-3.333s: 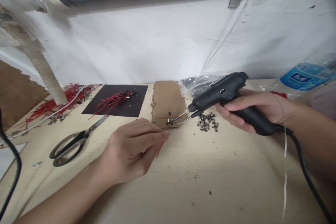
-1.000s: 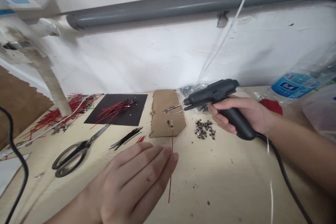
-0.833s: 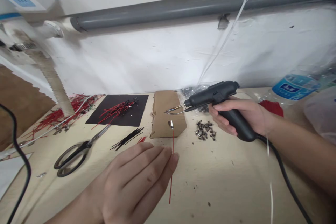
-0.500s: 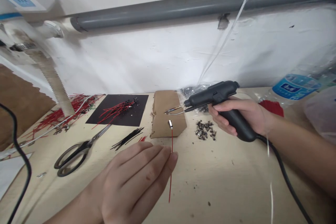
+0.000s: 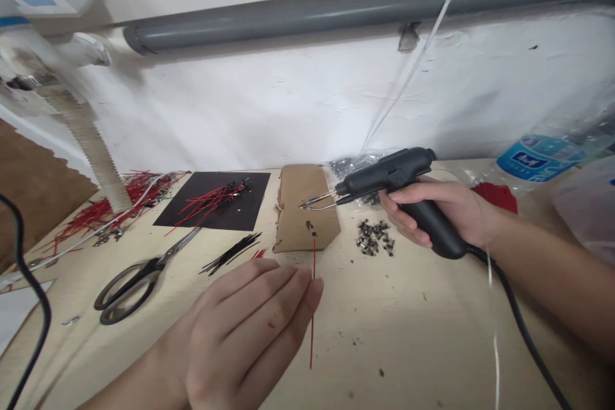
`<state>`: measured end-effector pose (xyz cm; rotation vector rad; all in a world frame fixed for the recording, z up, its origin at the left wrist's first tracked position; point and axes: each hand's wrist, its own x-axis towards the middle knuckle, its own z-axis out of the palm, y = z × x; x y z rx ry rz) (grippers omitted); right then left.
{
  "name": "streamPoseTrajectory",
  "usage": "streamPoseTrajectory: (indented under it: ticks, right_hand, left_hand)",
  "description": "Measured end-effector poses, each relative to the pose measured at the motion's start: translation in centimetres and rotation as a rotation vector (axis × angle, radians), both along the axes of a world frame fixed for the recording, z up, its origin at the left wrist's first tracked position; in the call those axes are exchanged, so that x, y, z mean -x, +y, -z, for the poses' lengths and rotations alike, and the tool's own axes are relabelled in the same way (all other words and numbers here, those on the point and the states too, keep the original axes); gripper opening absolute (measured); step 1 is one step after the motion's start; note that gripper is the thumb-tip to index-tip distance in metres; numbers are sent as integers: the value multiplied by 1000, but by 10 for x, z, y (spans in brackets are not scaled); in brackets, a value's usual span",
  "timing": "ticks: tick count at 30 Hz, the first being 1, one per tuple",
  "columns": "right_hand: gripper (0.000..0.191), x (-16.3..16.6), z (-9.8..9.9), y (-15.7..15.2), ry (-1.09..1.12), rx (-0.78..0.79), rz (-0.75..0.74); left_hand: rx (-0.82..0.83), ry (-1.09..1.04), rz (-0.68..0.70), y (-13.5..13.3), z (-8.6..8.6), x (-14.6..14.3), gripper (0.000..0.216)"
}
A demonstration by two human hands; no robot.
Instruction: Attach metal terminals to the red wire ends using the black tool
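Note:
My left hand (image 5: 250,327) pinches a thin red wire (image 5: 312,314) upright near the table's front; the wire's top end, with a small metal part, reaches the brown cardboard block (image 5: 305,205). My right hand (image 5: 442,211) grips a black soldering gun (image 5: 394,182). Its tip hovers just above the block, a little above the wire's top end, not touching it. A loose pile of small metal parts (image 5: 372,237) lies right of the block.
Scissors (image 5: 134,272) and a bundle of black wires (image 5: 230,253) lie to the left. A black mat (image 5: 211,202) holds red wires, and more red wires (image 5: 96,211) are strewn at far left. A water bottle (image 5: 552,150) stands at right. The gun's black cord (image 5: 528,339) trails toward me.
Since 3.3 s ago my left hand has drawn the wire back toward me and the gun's tip has lifted off the block. Over the last second almost nothing moved.

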<state>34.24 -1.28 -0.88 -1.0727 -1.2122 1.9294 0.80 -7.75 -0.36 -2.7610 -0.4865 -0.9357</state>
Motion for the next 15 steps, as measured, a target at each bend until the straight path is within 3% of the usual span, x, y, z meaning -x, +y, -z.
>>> streamPoseTrajectory:
  ticks: [5,15]
  right_hand:
    - [30,0,1,0,-3,27,5]
    - [30,1,1,-1,-22,57,39]
  left_hand:
    - [-65,-14,49,8,11,-2,27]
    - [-39,77,20,14,7,-11,26]
